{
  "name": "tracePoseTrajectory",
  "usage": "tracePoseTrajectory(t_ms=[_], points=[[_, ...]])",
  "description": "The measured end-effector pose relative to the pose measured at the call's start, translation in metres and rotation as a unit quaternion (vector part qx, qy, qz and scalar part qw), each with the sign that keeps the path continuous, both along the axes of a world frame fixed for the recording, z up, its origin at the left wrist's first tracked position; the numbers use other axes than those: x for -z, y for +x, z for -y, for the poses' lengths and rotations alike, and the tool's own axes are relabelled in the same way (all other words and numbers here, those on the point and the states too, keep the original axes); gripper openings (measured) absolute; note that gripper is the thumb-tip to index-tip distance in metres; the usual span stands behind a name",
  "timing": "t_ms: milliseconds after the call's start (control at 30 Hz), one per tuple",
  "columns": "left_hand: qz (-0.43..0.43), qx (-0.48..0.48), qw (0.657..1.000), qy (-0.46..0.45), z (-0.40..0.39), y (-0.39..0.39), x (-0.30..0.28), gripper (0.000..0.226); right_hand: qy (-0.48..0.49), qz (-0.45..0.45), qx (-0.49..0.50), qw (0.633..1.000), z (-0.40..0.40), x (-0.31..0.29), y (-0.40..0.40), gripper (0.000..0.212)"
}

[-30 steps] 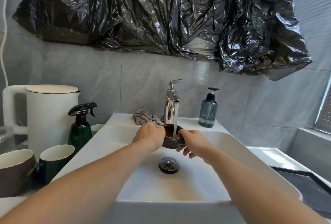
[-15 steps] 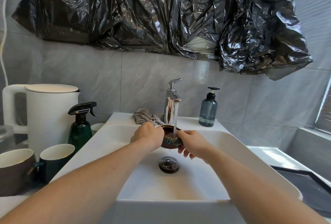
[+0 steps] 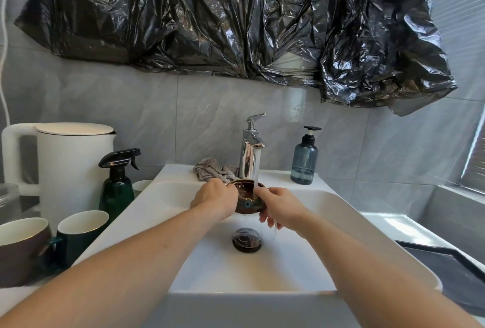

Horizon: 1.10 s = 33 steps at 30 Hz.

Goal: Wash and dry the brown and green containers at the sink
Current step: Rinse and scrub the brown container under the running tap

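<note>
Over the white sink (image 3: 309, 204), both hands hold a small brown bowl (image 3: 245, 197) under the running tap (image 3: 250, 149). It now sits higher than a second ago, and water spills off below. The left hand (image 3: 214, 199) and right hand (image 3: 279, 205) curl around its rim; rinsing seems underway.

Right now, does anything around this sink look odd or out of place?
Yes: crumpled black plastic sheeting hangs across the wall above the faucet, covering what is behind it. A rumpled cloth lies bunched on the sink ledge.
</note>
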<state>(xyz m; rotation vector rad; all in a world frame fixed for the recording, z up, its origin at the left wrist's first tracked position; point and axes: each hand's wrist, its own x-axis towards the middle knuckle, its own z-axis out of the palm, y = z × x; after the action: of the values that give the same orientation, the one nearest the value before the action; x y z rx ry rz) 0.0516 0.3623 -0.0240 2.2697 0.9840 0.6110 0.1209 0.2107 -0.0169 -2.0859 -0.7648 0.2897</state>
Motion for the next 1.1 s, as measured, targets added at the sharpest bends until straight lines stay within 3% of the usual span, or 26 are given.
tracePoseTrajectory(t_ms=[167, 467, 1100], points=[[-0.016, 0.034, 0.999, -0.027, 0.002, -0.003, -0.001, 0.041, -0.011, -0.008, 0.006, 1.0, 0.001, -0.001, 0.0, 0.038], [-0.073, 0.077, 0.994, -0.023, 0.005, -0.008, 0.001, 0.026, -0.046, -0.011, 0.022, 0.999, 0.002, 0.003, 0.006, 0.046], [-0.041, 0.07, 0.996, -0.02, 0.006, -0.011, -0.001, 0.037, -0.067, -0.006, 0.012, 0.998, 0.002, 0.005, 0.008, 0.045]])
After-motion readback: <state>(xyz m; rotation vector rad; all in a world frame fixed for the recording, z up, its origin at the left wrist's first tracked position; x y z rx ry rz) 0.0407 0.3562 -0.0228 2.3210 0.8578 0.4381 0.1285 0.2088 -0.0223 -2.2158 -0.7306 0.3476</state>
